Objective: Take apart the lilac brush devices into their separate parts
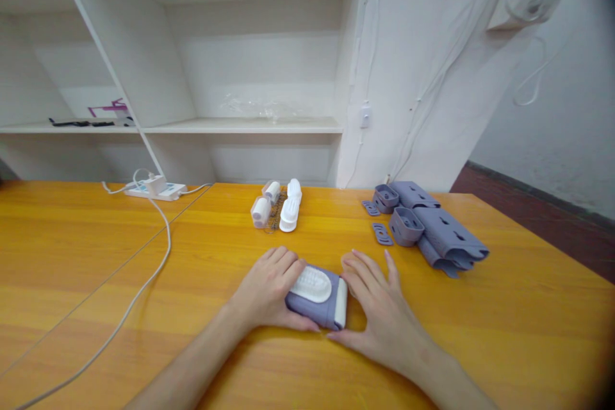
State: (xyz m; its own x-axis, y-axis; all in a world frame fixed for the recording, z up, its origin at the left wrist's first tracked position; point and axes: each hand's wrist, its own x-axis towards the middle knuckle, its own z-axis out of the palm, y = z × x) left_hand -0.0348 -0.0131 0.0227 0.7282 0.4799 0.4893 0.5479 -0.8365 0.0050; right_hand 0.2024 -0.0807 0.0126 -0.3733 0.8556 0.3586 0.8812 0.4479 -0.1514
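Observation:
A purple-grey plastic case (312, 309) lies on the table in front of me, with a ribbed white oval piece (313, 284) on its top and a white end cap (341, 304) at its right end. My left hand (271, 288) is wrapped round the left part of the case and hides that end. Beside the capped end, my right hand (377, 304) has its fingers spread and thumb apart; its thumb tip is close to the cap's lower corner. Whether it touches the case I cannot tell.
Behind the case stand white oval pieces (291, 206), small metal springs (275, 211) and white rounded parts (261, 212). Grey-purple housings (449, 234), cups (406, 227) and slotted plates (382, 234) are at the right. A power strip (156, 189) with a trailing cable lies left, below white shelves (240, 125).

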